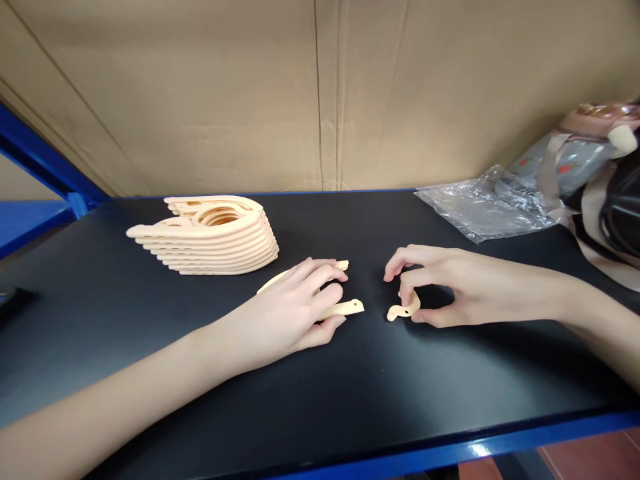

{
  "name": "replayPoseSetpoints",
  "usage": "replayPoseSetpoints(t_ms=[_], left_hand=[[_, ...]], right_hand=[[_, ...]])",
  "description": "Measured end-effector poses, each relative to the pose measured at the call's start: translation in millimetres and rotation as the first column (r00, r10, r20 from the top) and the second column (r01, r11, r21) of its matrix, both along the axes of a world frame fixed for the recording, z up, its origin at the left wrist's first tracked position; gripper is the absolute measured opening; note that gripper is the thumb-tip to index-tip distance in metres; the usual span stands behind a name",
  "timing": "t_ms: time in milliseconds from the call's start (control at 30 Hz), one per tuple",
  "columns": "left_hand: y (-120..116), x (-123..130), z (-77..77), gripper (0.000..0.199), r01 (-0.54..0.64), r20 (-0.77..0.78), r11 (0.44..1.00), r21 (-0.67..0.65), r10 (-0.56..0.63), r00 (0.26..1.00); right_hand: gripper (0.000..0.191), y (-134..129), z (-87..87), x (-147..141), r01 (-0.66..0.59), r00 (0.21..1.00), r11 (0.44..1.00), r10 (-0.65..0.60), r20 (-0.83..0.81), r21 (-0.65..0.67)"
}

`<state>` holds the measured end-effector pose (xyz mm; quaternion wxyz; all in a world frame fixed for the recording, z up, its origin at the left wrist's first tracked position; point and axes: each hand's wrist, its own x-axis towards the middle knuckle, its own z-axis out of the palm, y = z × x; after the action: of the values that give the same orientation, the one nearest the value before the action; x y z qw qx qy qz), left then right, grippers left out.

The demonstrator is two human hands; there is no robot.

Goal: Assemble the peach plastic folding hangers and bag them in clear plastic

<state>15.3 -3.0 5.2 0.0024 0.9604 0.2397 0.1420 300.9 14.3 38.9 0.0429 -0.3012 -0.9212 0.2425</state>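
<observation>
My left hand [305, 303] lies over a flat cream-coloured curved piece [350, 307], its fingers bent round it; two ends of the piece stick out to the right, the lower one with a small hole. To the right, my right hand [440, 287] pinches a small curved cream piece [406, 309] between thumb and a finger, its index finger raised apart. A gap of dark table separates the two pieces. Behind my left hand stands a neat stack of like cream curved pieces [230, 243].
The black table [320, 393] has a blue front edge. A clear plastic bag [480, 203], a bottle with a strap [565, 160] and a black object [623, 200] lie at the back right. Cardboard [225, 93] stands behind; a dark object [10, 303] is at the far left.
</observation>
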Motion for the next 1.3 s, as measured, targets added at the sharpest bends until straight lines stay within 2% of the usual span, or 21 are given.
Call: replayPoseSetpoints(t_ms=[133, 267, 400, 500, 700, 900, 1067, 1300], left_hand=[[2, -2, -2.2, 0.023, -0.004, 0.015, 0.998, 0.062, 0.003, 1.0], [2, -4, -4.3, 0.025, -0.008, 0.023, 0.997, 0.079, 0.006, 1.0], [1, -3, -4.1, 0.021, -0.013, 0.055, 1.0, -0.019, 0.014, 0.998], [1, -1, -3.2, 0.021, -0.018, 0.069, 0.996, -0.091, 0.025, 0.997], [2, 0, -3.4, 0.022, -0.03, 0.062, 0.987, -0.155, 0.04, 0.997], [2, 0, -2.7, 0.028, -0.012, 0.06, 0.993, -0.121, 0.02, 0.998], [2, -1, -2.7, 0.025, -0.018, 0.055, 0.996, -0.089, 0.023, 0.998], [2, 0, -2.7, 0.023, -0.017, 0.07, 0.997, -0.075, 0.022, 0.997]], right_hand=[[0.009, -1, -8.5, -7, -0.005, 0.995, 0.998, 0.011, -0.094, 0.06], [0.009, -2, -15.9, -13, 0.042, 0.978, 0.999, -0.039, -0.205, 0.01], [0.01, -3, -18.6, -14, 0.092, 0.958, 0.992, -0.111, -0.266, -0.081], [0.01, -5, -19.0, -15, 0.111, 0.961, 0.989, -0.131, -0.244, -0.093], [0.016, -13, -21.3, -21, 0.136, 0.971, 0.989, -0.124, -0.205, 0.048], [0.033, -17, -23.3, -26, 0.106, 0.982, 0.978, -0.075, -0.172, 0.181], [0.034, -18, -24.6, -28, 0.085, 0.983, 0.973, -0.047, -0.176, 0.215], [0.035, -20, -25.0, -30, 0.095, 0.979, 0.977, -0.056, -0.198, 0.192]])
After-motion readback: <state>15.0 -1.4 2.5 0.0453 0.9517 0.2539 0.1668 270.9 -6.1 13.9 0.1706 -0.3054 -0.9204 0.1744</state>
